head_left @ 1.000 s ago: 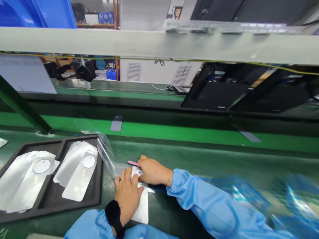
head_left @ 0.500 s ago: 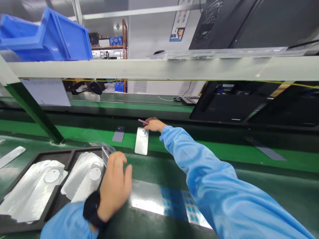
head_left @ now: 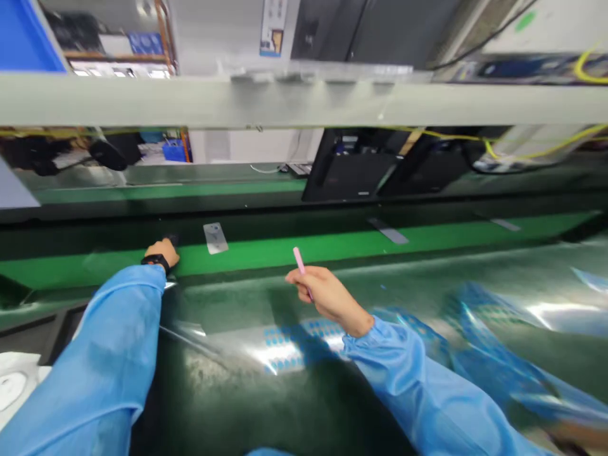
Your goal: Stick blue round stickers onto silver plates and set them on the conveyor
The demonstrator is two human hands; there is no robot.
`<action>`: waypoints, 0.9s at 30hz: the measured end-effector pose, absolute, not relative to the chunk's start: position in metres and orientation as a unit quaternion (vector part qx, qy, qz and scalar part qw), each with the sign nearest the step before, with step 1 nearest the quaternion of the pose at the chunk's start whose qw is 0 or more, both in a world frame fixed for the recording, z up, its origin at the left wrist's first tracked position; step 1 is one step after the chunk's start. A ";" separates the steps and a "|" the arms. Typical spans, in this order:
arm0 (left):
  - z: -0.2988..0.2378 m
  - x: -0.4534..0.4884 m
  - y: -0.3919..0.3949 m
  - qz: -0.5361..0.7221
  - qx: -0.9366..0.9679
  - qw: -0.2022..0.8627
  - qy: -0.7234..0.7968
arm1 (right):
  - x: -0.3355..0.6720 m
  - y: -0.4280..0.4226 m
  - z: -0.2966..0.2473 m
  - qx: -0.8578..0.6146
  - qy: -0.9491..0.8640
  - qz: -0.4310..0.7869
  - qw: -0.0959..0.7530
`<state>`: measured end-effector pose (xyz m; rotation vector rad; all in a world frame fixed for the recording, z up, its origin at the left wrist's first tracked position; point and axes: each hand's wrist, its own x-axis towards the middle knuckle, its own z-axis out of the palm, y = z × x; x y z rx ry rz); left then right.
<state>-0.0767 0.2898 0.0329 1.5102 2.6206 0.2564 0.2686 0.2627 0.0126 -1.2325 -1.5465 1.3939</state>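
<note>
Pink stick in R hand.

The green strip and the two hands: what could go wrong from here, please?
The left hand is close to the pale plate on the green strip; a sideways move might knock it askew. The left sleeve overlaps the tray in this view, so it may brush the white pieces there. The right hand holds a pink stick near the blue-dotted sheet; a dropped stick might land on it.

Right hand: grips pink pen-like tool
Left hand: at dark panel
Green strip: bears whitish flat plate
</note>
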 end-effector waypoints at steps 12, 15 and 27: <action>0.102 -0.029 0.166 0.290 0.458 -0.089 0.836 | 0.248 0.215 -0.028 -0.409 -0.626 0.616 0.249; 0.063 0.015 0.099 0.353 0.477 0.055 0.803 | 0.250 0.214 -0.036 -0.403 -0.608 0.649 0.218; 0.019 0.058 0.061 0.431 0.458 0.242 0.739 | 0.254 0.185 -0.053 -0.414 -0.741 0.497 0.181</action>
